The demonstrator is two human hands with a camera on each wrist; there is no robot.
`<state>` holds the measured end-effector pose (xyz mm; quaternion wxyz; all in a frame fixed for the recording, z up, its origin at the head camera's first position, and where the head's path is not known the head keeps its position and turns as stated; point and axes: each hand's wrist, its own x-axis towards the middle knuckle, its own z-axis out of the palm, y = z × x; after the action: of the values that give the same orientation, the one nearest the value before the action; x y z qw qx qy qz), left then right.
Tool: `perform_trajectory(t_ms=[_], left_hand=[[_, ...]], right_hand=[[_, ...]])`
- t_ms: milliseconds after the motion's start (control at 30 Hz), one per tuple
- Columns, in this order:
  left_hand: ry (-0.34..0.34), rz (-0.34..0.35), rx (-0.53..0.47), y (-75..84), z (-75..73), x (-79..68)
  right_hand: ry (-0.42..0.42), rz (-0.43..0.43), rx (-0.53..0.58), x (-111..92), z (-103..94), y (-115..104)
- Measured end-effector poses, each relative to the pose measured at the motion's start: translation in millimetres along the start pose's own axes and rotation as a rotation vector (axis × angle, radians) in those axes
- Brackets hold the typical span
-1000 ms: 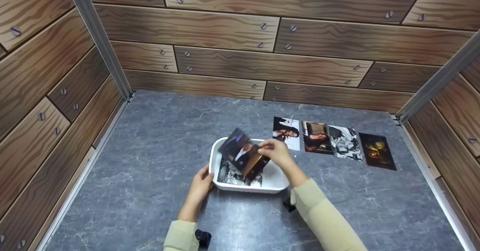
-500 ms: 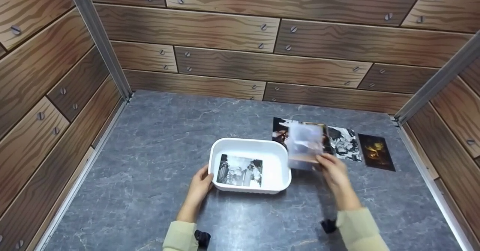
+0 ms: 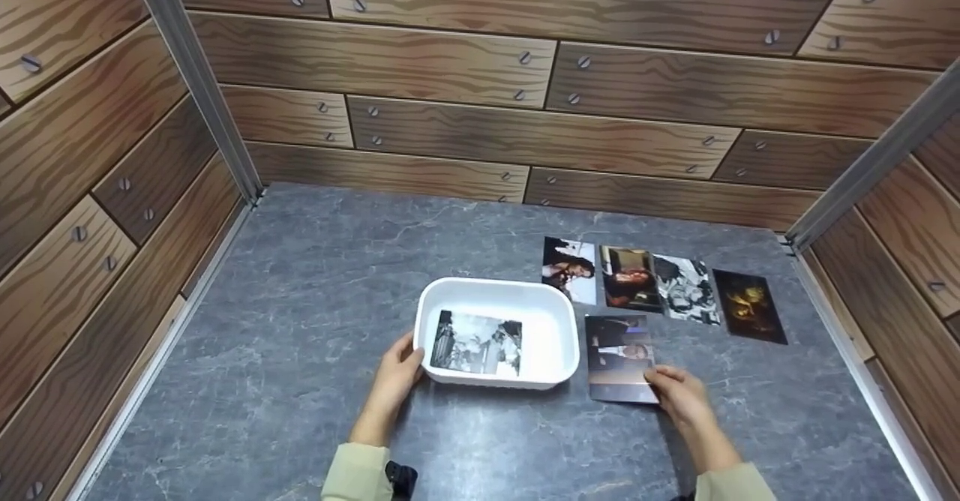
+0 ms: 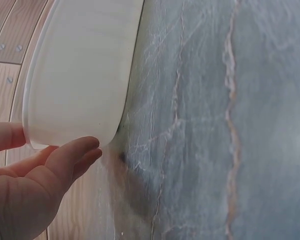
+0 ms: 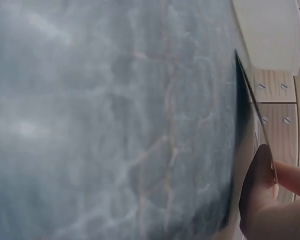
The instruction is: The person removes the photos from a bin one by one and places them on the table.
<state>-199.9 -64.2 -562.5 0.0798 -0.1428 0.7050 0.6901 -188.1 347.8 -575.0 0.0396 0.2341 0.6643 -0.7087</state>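
A white rectangular plastic tub (image 3: 551, 370) stands on the grey marbled table with a black-and-white photo (image 3: 480, 343) lying inside. At the tub's left end my left hand (image 3: 397, 373) holds its corner, with fingers and thumb (image 4: 75, 152) against the outer wall. My right hand (image 3: 684, 397) pinches the right edge of a dark colour photo (image 3: 621, 373) just right of the tub. In the right wrist view that photo (image 5: 254, 100) appears edge-on between thumb and finger, tilted close over the table.
Several photos lie in a slanting row behind the held one: a woman's portrait print (image 3: 570, 270), a brown-toned print (image 3: 630, 279), a black-and-white print (image 3: 686, 289) and a dark print with yellow (image 3: 750, 306). Wood-patterned walls (image 3: 450, 118) enclose the table at back and sides.
My right hand has lifted the dark colour photo out of the tub, swung it right and brought it down beside the tub. My left hand has stayed at the tub's left end.
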Motion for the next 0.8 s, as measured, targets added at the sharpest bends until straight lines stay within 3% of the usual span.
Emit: perform_trajectory(t_ms=[133,433,800], left_hand=[[-0.01,0.019,-0.002,-0.7,-1.1,-0.9],[-0.02,0.034,-0.015,-0.1,-0.3,-0.9],[-0.027,0.02,-0.013,2.0,-0.2,-0.2]], right_hand=[[0.022,0.006,-0.075,0.5,3.8,0.6],[0.087,-0.016,-0.419,2.5,8.8,-8.3],[0.089,-0.063,-0.563,2.5,9.3,-5.6]])
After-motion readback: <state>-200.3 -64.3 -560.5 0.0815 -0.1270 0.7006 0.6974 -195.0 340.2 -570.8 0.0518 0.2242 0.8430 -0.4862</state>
